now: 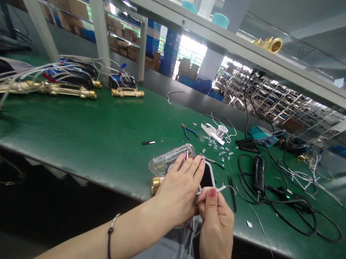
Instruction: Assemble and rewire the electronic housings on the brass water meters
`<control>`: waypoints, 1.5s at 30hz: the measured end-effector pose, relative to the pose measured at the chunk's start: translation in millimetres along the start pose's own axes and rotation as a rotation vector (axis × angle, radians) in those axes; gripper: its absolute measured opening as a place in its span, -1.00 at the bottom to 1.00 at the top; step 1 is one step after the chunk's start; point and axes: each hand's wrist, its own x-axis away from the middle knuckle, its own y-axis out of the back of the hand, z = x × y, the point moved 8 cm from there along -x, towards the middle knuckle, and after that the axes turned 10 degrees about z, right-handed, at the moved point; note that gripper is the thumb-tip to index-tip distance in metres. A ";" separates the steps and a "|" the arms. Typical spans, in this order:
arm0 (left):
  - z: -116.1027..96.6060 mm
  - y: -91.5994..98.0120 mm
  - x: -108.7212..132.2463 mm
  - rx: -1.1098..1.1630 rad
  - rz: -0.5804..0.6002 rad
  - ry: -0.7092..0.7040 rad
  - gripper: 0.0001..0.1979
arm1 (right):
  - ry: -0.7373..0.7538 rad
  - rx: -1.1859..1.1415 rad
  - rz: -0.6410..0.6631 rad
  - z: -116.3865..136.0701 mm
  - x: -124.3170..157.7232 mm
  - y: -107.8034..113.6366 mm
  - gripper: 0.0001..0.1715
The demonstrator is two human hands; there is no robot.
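Dark cord bracelet above a wired brass meter

Nearest the camera, the bracelet circles the left wrist, and grey denim shows below the arms. The left hand curves closed around a clear plastic housing at the front edge of the green-topped table, its fingers covering part of the meter. The right hand pinches, thumb to forefinger, a thin white wire near a white-rimmed dark panel. Thin red leads show between the left fingers, and the meter's brass end juts out beside the housing. The hands hide the join, so whether the housing is closed cannot be told. Loose leads leave this unit looking unfinished, whereas several brass-bodied units farther left lie with dark tops and long white cables attached. Beyond the hands lie blue-handled pliers, a spool of fine wire, scattered small clear pieces, black tweezers and coiled black cables. Overhead, a brass fitting sits on a glass shelf.
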 end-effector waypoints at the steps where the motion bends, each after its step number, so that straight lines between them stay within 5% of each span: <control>1: 0.5 0.2 -0.4 0.002 -0.004 0.010 -0.33 | 0.004 -0.038 0.011 -1.4 -0.8 2.1 -0.45; 10: -2.8 0.0 -0.3 -0.031 -0.053 0.045 -0.31 | -0.011 -0.086 0.060 -2.8 -6.8 8.4 -0.49; 17: -6.6 1.5 -0.3 -0.049 -0.057 0.064 -0.26 | -0.053 -0.392 0.069 -0.2 -19.2 8.2 -0.47; 24: -10.6 -1.5 0.3 -0.141 -0.053 0.070 -0.43 | -0.058 -0.032 0.078 1.9 -2.6 -9.5 -0.44; 33: -9.9 -3.6 8.7 -0.231 -0.069 -0.002 -0.45 | 0.142 0.366 0.089 21.0 20.6 -23.2 -0.52; 40: -19.0 -1.1 9.7 -0.182 -0.122 0.003 -0.36 | -0.070 -0.457 -0.080 -14.1 13.5 12.5 -0.42; 45: -20.1 -4.7 9.3 -0.198 -0.117 0.024 -0.37 | -0.140 -0.341 -0.035 -16.9 9.5 12.1 -0.39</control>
